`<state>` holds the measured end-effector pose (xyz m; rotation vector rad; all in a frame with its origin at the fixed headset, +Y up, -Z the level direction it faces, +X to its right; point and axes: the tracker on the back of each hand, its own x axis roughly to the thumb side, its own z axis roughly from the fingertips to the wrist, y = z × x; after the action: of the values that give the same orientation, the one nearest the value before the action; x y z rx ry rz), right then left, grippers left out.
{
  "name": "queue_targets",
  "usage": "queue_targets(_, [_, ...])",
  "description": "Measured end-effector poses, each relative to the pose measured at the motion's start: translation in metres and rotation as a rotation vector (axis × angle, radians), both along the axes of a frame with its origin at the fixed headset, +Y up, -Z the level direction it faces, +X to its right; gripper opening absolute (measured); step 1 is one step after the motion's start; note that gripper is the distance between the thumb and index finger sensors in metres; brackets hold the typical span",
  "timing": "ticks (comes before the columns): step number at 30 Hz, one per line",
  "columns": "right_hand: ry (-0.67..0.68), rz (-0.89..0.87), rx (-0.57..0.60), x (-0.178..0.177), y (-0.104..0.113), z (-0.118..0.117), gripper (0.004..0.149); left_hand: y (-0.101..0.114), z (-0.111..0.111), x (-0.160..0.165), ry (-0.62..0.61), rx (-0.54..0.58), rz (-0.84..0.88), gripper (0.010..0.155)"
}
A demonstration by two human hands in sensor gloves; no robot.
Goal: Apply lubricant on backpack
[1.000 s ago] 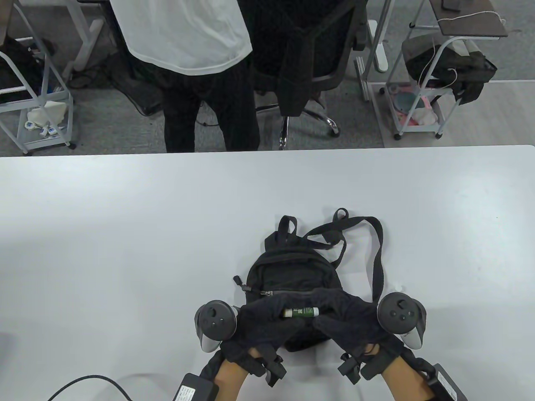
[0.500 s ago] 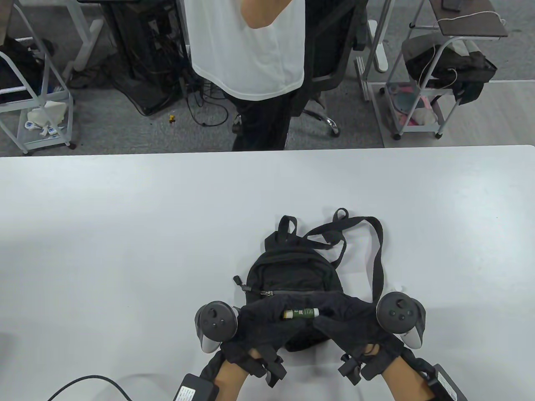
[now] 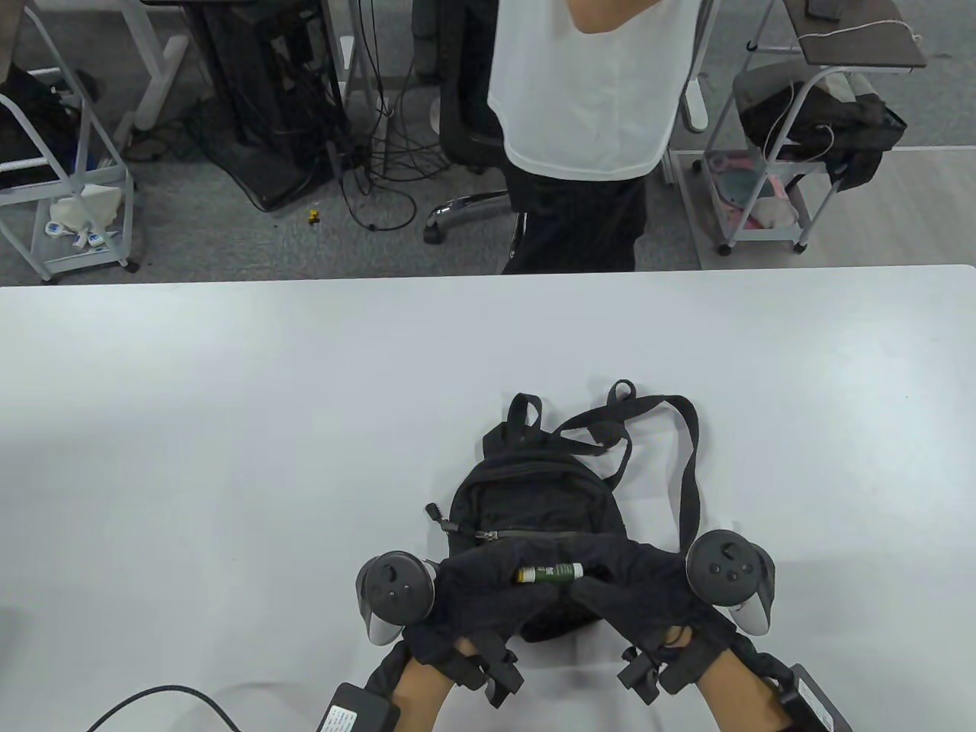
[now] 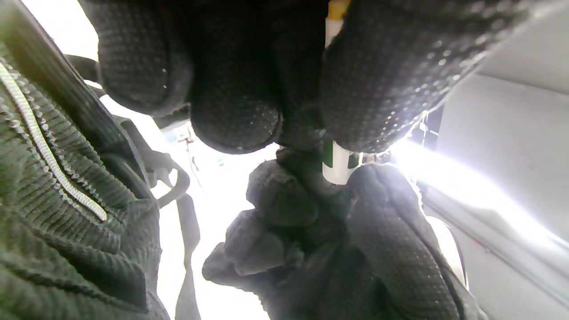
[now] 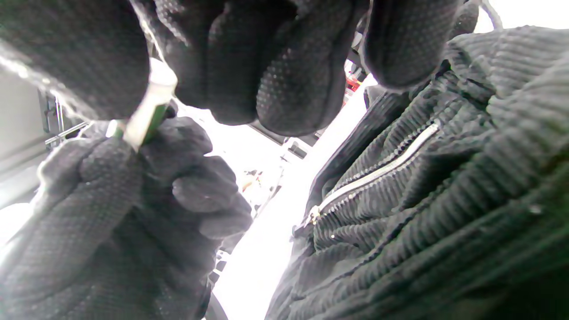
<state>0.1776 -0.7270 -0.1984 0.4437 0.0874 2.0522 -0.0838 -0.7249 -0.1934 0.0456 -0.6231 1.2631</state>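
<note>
The black backpack (image 3: 534, 503) lies flat on the white table (image 3: 229, 427) near its front edge, straps trailing toward the far side and to the right, and its silver zipper (image 3: 488, 534) looks closed across the front pocket; no lubricant shows on it in any view, though a thin film would be hard to see. Both hands sit over the lower part of the bag and share one small green lubricant stick (image 3: 547, 571), which lies roughly level between them; the left hand (image 3: 476, 591) is curled around the yellowish end, its fingers (image 4: 235, 120) folded in tight and thumb pressed against the tube, while the right hand (image 3: 629, 583) pinches the white end, fingers (image 5: 284, 89) bent close around it. In the left wrist view the white end of the stick disappears into the right hand's grip; in the right wrist view the zipper teeth run just beside the hands, untouched. Whether a cap is on or off I cannot tell, since the gloves cover both ends; the two-handed hold suggests the stick is being opened or readied. So the task looks to be at its start: stick in hand, bag positioned; exposing the tip and running it along the zipper is, by my judgement, all left to do.
</note>
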Motion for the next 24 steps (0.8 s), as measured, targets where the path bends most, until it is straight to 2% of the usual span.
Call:
queue_targets(7, [0.003,-0.013,-0.043,0.0003,-0.0023,-0.0015,0.050,0.0040,0.0022,0.0012,-0.006,0.036,-0.027,0.053])
queue_targets(14, [-0.022,-0.046,-0.081,0.0010,-0.0062,-0.0016,0.063,0.0042,0.0027,0.0010,0.006,0.046,-0.026,0.053])
queue_targets(24, [-0.065,-0.057,-0.090,-0.0056,-0.0074,0.0017,0.054,0.0022,0.0051,0.0059,0.033,0.083,-0.101,0.052])
